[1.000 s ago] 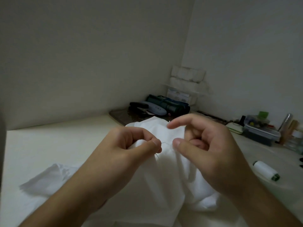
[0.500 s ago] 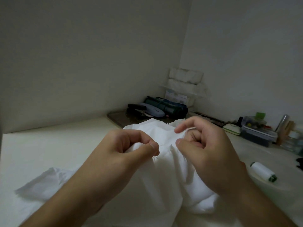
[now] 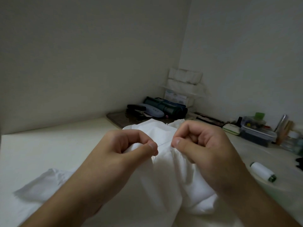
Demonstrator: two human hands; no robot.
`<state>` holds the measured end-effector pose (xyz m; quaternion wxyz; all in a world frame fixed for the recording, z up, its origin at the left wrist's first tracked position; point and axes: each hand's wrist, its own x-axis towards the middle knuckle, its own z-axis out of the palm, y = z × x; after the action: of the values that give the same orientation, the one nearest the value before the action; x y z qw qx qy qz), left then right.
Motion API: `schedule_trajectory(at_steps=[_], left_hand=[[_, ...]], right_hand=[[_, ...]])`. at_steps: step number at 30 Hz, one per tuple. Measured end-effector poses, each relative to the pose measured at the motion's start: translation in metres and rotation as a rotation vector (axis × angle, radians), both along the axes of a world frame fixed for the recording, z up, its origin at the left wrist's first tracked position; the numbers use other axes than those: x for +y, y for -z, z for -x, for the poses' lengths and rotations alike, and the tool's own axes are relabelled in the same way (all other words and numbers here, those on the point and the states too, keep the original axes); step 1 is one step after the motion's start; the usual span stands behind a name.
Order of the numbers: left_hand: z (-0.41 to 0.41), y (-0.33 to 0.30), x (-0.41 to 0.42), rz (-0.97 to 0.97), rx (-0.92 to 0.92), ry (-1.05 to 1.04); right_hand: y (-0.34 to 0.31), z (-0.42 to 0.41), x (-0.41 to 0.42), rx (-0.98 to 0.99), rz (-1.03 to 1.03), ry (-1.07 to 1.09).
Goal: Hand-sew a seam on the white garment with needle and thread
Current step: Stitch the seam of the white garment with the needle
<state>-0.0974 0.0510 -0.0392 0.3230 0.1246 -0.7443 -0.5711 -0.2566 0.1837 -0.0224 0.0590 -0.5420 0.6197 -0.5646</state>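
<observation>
White garment (image 3: 165, 177), pinched by both hands' fingers (image 3: 152, 147), hides the desk (image 3: 49, 149) beside a thread spool (image 3: 262, 172).

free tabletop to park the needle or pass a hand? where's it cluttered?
Bare table on the left, between the wall, the dark tray and the white garment. A smaller gap lies between the thread spool and the lidded box. Crowded: the back corner and the right edge. The left hand and right hand grip the garment.

The white garment (image 3: 165, 174) lies bunched on the table, a thin needle (image 3: 164, 143) crossing its raised fold.
</observation>
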Motion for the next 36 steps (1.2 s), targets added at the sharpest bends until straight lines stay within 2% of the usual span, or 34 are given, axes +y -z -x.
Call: schedule_trajectory(at_steps=[5,13,17,20,22,23,25,27,29,31,33,36], left_hand=[[0.0,0.0,-0.002,-0.012,0.01,-0.003],[-0.001,0.001,-0.004,-0.055,0.032,-0.012],[-0.002,0.0,-0.003,-0.071,0.024,-0.007],[-0.002,0.0,-0.003,-0.086,0.034,-0.017],[-0.002,0.0,-0.003,-0.1,0.06,-0.029],[-0.001,0.0,-0.003,-0.107,0.08,-0.04],[0.001,0.001,-0.003,-0.124,0.119,-0.068],[0.002,0.003,-0.005,-0.124,0.148,-0.096],[0.003,0.004,-0.006,-0.101,0.175,-0.108],[0.004,0.005,-0.008,-0.066,0.193,-0.121],[0.003,0.007,-0.009,-0.03,0.209,-0.113],[0.002,0.008,-0.009,0.038,0.238,-0.05]], right_hand=[[0.0,0.004,0.001,-0.129,0.038,0.113],[-0.002,0.006,0.001,-0.22,0.085,0.303],[-0.001,0.01,0.001,-0.203,0.052,0.395],[0.002,0.014,-0.001,-0.184,0.035,0.388],[0.002,0.016,0.0,-0.198,0.061,0.323],[0.0,0.016,0.002,-0.244,0.086,0.225],[-0.006,0.016,0.007,-0.354,0.085,-0.09],[-0.011,0.018,0.013,-0.405,-0.027,-0.413],[-0.013,0.019,0.016,-0.442,-0.15,-0.629],[-0.012,0.019,0.015,-0.506,-0.15,-0.665],[-0.009,0.018,0.009,-0.55,-0.063,-0.559],[-0.002,0.013,0.0,-0.495,-0.019,-0.386]])
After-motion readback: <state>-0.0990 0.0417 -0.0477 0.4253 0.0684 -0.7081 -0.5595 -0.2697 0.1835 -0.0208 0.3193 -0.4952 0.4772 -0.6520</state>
